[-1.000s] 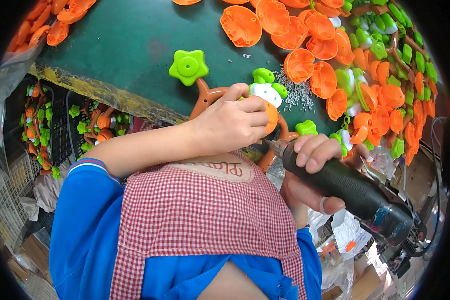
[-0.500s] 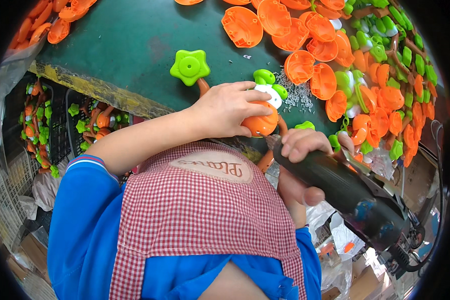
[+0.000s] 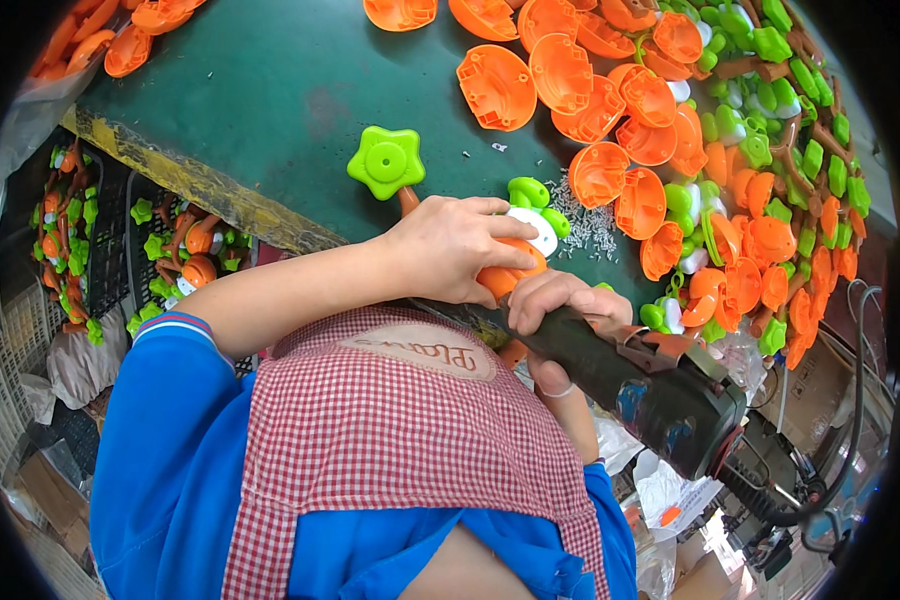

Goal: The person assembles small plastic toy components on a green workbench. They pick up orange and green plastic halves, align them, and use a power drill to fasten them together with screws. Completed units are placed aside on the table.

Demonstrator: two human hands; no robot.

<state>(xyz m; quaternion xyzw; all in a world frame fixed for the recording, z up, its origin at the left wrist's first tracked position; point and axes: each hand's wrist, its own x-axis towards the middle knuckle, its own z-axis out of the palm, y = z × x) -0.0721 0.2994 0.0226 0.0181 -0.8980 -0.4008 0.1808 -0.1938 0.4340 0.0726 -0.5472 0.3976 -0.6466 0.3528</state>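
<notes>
My left hand [image 3: 450, 248] is closed over a rounded orange plastic toy [image 3: 508, 272] at the table's near edge, pressing it from the left. A white piece [image 3: 537, 230] with green lobes [image 3: 530, 193] sticks out beyond my fingers. From under my wrist a brown stem leads to a green star-shaped knob [image 3: 386, 163]. In my right hand [image 3: 562, 312] is a black electric screwdriver [image 3: 620, 376], its body slanting down to the right. Its nose points at the orange toy's right side; my right fingers hide the tip, so contact cannot be made out.
Small screws [image 3: 592, 222] lie heaped on the green table [image 3: 270, 110]. Orange half shells [image 3: 497, 88] and green, white and brown parts pile up at the right. Crates with similar toys [image 3: 185, 250] stand lower left. A cable [image 3: 855, 430] hangs at the right.
The screwdriver has moved left and closer to the orange toy, and my right fingers now nearly meet my left hand. My left hand keeps its hold. The whole view has shifted slightly.
</notes>
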